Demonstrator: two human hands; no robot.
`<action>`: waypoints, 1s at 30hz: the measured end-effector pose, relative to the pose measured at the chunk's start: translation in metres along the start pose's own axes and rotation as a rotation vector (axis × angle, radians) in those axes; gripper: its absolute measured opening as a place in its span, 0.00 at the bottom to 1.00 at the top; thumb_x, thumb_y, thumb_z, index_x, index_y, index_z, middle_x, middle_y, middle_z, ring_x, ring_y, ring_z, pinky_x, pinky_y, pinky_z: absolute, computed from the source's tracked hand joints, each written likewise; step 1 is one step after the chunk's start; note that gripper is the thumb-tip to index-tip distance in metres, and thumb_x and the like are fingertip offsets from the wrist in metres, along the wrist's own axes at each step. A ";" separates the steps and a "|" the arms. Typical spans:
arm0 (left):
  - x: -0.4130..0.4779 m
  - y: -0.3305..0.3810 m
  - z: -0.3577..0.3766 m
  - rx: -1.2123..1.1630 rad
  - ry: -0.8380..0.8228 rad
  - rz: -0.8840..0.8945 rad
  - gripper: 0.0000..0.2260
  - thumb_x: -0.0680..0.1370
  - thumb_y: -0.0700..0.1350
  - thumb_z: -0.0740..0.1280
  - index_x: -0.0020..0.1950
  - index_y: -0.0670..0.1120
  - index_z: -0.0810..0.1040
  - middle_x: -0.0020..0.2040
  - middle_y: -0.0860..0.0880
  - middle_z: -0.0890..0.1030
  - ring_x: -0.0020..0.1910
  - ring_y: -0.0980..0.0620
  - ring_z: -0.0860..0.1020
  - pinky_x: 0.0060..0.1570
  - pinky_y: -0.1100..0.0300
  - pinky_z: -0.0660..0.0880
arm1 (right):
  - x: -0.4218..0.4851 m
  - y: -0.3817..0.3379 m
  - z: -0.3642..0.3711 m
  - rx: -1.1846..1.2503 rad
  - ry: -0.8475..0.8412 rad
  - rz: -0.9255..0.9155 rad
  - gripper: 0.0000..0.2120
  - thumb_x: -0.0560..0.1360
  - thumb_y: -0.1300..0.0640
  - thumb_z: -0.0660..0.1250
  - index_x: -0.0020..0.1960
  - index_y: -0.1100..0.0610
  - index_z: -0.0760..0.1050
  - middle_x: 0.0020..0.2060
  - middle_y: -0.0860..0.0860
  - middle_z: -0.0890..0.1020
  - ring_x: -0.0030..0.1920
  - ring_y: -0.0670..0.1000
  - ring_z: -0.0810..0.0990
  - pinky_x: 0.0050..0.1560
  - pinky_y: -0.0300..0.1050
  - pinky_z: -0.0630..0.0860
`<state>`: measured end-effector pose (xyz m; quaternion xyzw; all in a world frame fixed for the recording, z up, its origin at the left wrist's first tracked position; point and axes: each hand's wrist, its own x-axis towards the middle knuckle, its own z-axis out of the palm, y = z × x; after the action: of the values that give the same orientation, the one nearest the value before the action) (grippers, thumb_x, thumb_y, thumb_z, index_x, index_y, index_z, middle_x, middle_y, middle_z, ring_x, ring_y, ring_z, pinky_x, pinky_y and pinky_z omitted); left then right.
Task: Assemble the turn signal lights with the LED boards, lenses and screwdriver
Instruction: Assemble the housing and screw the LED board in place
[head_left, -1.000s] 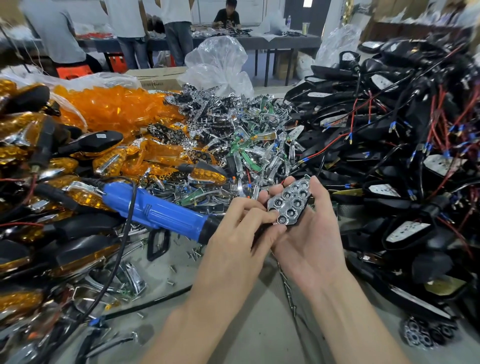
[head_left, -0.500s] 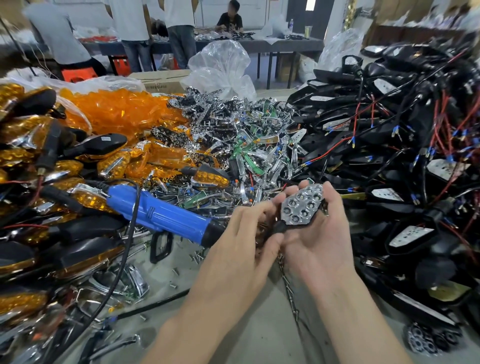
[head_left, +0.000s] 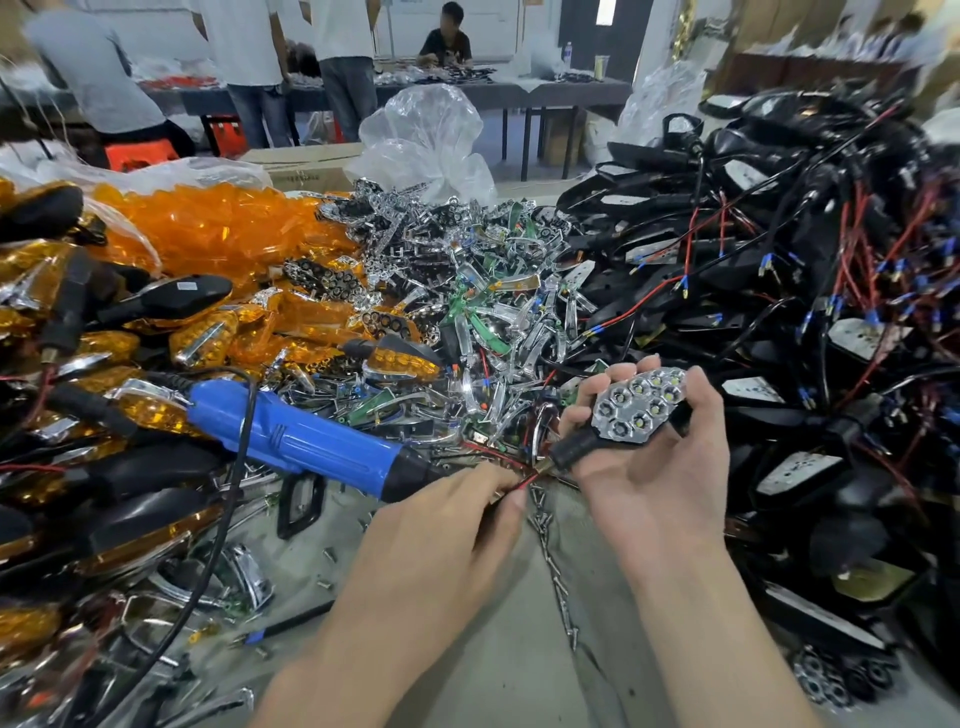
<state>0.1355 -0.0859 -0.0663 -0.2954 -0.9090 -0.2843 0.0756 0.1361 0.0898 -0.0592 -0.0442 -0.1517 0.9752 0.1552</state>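
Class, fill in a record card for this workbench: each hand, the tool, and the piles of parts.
Right hand: holds turn signal light, chrome face up
Left hand: pinches red wire at the light's stem
Screwdriver: blue, lying among parts, left of hands
Left pile: orange lenses
Middle pile: chrome reflectors
Right pile: black housings with wires

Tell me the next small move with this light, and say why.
Probably pull the red wire taut with the left hand. That hand pinches the wire just past the stem of the turn signal light, which the right hand holds with its LED face up. No lens is on it, and the blue screwdriver lies unheld on the table.
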 end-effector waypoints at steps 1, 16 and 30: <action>0.000 0.001 0.000 0.022 0.004 0.007 0.15 0.80 0.61 0.53 0.55 0.58 0.75 0.47 0.61 0.80 0.50 0.59 0.76 0.41 0.59 0.74 | -0.001 0.001 0.001 -0.009 -0.003 0.002 0.10 0.79 0.45 0.64 0.46 0.51 0.76 0.43 0.48 0.78 0.42 0.52 0.79 0.42 0.46 0.75; -0.001 0.003 0.000 0.017 0.015 0.022 0.14 0.82 0.57 0.53 0.53 0.55 0.78 0.44 0.59 0.80 0.44 0.59 0.78 0.38 0.54 0.76 | -0.006 0.003 0.005 -0.044 -0.043 0.031 0.11 0.79 0.43 0.65 0.47 0.50 0.77 0.44 0.48 0.78 0.43 0.51 0.78 0.42 0.44 0.74; 0.000 0.002 0.001 0.046 0.061 0.045 0.13 0.81 0.57 0.54 0.51 0.57 0.77 0.41 0.61 0.79 0.40 0.59 0.77 0.31 0.60 0.74 | -0.003 0.010 0.007 -0.132 -0.033 -0.025 0.09 0.73 0.63 0.69 0.46 0.48 0.81 0.44 0.47 0.82 0.40 0.48 0.80 0.37 0.41 0.75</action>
<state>0.1368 -0.0840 -0.0667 -0.3052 -0.9057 -0.2704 0.1163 0.1347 0.0776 -0.0554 -0.0362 -0.2187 0.9616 0.1617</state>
